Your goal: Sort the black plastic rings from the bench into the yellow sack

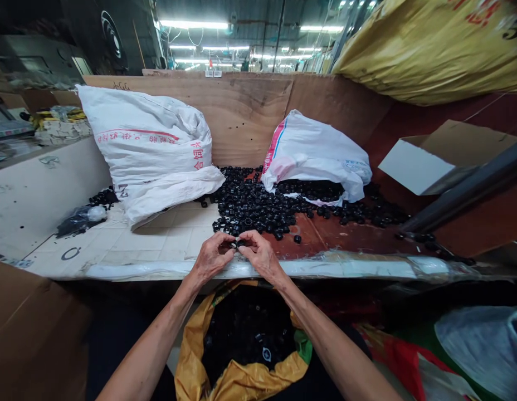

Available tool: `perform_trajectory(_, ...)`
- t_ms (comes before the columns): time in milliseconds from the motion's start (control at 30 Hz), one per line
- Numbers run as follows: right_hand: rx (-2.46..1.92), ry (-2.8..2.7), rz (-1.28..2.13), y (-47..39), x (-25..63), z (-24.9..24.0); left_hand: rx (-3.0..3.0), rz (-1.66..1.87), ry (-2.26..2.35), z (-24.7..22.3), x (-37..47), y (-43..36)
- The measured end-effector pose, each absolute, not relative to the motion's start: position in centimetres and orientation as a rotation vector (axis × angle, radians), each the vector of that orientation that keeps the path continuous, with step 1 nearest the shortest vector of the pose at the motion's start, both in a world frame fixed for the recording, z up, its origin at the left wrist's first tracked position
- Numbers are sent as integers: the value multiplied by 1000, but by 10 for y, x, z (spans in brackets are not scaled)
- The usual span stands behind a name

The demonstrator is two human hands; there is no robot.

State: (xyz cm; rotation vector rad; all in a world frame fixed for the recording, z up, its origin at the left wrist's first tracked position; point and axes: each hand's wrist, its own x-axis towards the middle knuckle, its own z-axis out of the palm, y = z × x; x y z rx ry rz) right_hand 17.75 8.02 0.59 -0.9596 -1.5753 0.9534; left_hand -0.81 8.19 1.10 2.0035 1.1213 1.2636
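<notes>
My left hand (214, 256) and my right hand (261, 254) meet at the front edge of the bench. Between their fingertips they pinch a small black ring-like part (237, 244), mostly covered by the fingers. Just beyond them spreads a heap of small black parts (258, 209), round and hollow-looking. Below the hands an orange sack (194, 345) stands with its mouth wide, holding many dark parts.
A white sack (154, 139) leans on the bench at left. Another white sack (317, 150) spills black parts at right. A cardboard box (425, 167), a metal bar (463, 186) and a big yellow sack (425, 50) are farther right. A wooden board (245, 111) closes the back.
</notes>
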Motion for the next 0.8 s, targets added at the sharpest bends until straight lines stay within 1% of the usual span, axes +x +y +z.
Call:
perform_trajectory(133,-926,-1613,811,78,178,6,1803,1268,1067,6,-7,80)
perform_trajectory(200,-895,-1649,752,78,179,6,1833,1287,1056,5,-7,79)
perform_trajectory(367,-922,-1565,771,75,178,4,1991,1331,1062,8,-9,77)
perform_trajectory(533,-858,-1676,634,73,179,7,1992,1345,954,10,-12,77)
perform_trajectory(600,-865,-1678,630,73,179,6,1965,1342,923,10,-12,77)
perform_trajectory(733,-895,-1588,732,73,178,2,1921,1316,896,11,-12,76)
perform_trajectory(800,-879,-1586,712,73,177,3,1912,1315,894,11,-13,76)
